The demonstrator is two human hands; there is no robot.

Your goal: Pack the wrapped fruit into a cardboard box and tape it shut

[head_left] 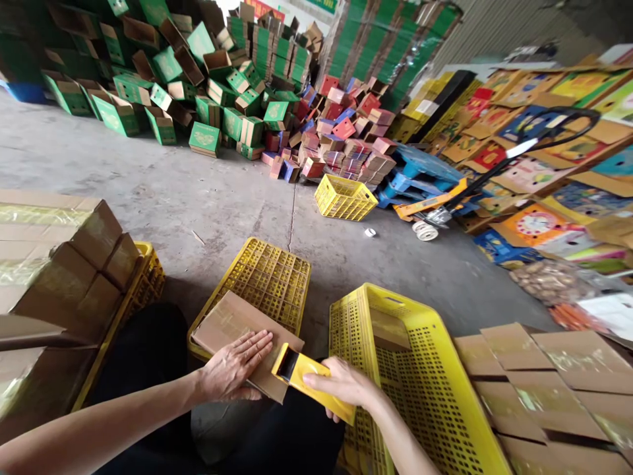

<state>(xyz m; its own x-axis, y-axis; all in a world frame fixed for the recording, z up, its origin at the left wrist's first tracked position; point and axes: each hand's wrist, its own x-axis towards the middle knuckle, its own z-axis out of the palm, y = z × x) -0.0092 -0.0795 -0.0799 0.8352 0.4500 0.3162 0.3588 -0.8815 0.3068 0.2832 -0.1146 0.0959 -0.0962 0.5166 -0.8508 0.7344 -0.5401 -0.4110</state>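
A flat carton [242,343] lies on an overturned crate [267,277]; a second crate [420,369] stands at three o'clock, heaped boxes [222,86] at twelve, across the floor [198,191].

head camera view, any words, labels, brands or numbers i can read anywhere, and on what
No text can be read in full anywhere.
Green boxes: pale printed emblem, too blurred to read.
Red sign at the top edge: characters too small to read.
Colourful flat cartons on the right: printed pictures and lettering, blurred.
Yellow tape dispenser in the right hand: no marking visible.
Cardboard piece under the left hand: plain.
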